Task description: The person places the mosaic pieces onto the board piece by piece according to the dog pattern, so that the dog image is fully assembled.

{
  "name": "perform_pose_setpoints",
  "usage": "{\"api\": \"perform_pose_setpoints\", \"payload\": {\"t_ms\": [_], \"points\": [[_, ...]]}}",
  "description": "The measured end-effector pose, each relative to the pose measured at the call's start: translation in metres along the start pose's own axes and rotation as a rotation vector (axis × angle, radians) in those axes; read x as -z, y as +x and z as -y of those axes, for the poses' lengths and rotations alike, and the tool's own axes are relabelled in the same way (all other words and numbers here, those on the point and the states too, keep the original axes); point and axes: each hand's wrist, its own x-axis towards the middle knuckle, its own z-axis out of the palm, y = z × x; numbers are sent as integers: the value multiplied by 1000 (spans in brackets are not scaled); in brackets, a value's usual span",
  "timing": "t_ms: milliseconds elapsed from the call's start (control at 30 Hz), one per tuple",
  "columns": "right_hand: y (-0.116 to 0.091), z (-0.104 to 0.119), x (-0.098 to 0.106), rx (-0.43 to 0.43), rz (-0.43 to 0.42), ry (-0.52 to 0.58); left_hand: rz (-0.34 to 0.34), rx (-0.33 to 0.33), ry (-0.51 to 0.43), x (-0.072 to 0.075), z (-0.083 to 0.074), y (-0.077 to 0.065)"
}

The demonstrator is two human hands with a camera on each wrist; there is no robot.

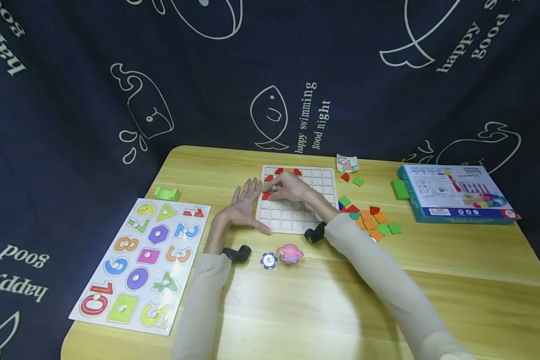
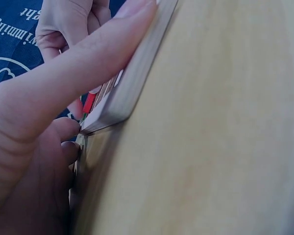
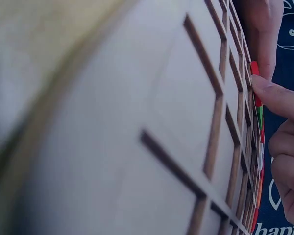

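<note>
Left hand spread wide, fingers along the left edge of the white grid board, thumb at its near-left corner; nothing gripped. Right hand reaches across the board, fingers bent, thumb touching a red piece at the board's left edge; can't tell from here if it's pinched or just pressed. More red, green and orange pieces sit along the board's left and far edges; most cells bare. Loose orange tiles scattered right of the board, green and red ones mixed in, partly behind the right forearm. Small printed card past the far-right corner. Nearer the person, between the forearms: pink toy, with a blue-and-white chip just beside it. Far left, number puzzle board, numerals and shapes in place, green block just beyond. Far right, flat blue-edged box, another green block against its left side. All on a wooden bench, dark fish-print curtain behind.
</note>
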Motion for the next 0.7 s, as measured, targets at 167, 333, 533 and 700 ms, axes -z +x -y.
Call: {"api": "perform_pose_setpoints", "payload": {"t_ms": [167, 333, 533, 700], "points": [[0, 0, -3, -34, -19, 27, 2, -1, 7, -1, 1, 1], [2, 4, -5, -85, -84, 60, 5, 6, 7, 0, 1, 1], [2, 2, -6, -150, -135, 94, 5, 5, 3, 1, -1, 1], [1, 0, -6, -175, -165, 135, 9, 13, 3, 2, -2, 0]]}}
